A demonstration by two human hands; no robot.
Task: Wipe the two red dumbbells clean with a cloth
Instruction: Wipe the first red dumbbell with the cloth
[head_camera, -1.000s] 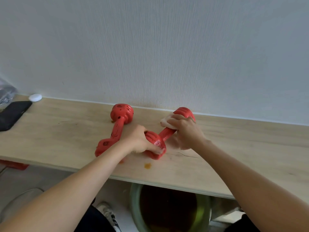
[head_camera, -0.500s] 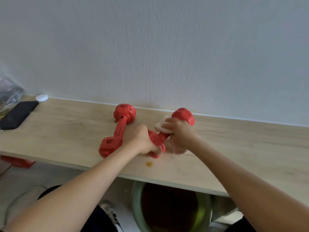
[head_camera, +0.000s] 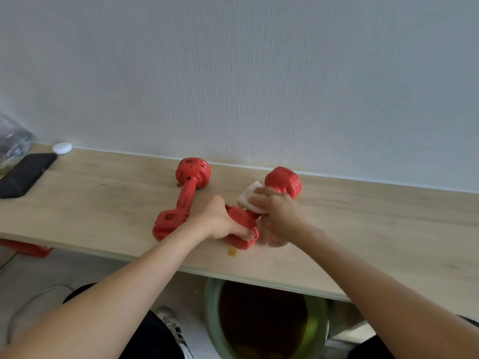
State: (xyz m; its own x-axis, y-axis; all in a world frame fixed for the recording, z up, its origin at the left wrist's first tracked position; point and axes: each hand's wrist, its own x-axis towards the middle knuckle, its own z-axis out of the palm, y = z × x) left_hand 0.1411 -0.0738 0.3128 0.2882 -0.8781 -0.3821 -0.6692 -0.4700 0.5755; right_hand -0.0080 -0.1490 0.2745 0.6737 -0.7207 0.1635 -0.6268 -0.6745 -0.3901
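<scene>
Two hands wiping a red dumbbell on a wooden tabletop [head_camera: 103, 203].
Left hand [head_camera: 217, 220] grips the right dumbbell [head_camera: 283, 181]'s near end; right hand [head_camera: 278, 211] presses a white cloth [head_camera: 247, 196] around its handle; the other dumbbell [head_camera: 185, 198] lies at 9 o'clock.

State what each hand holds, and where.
Left hand clamps the right dumbbell by its near head; right hand presses the cloth around its handle.

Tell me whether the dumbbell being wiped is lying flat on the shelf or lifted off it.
Lying flat. The right dumbbell rests on the wooden shelf, its near head pinned by the left hand.
</scene>
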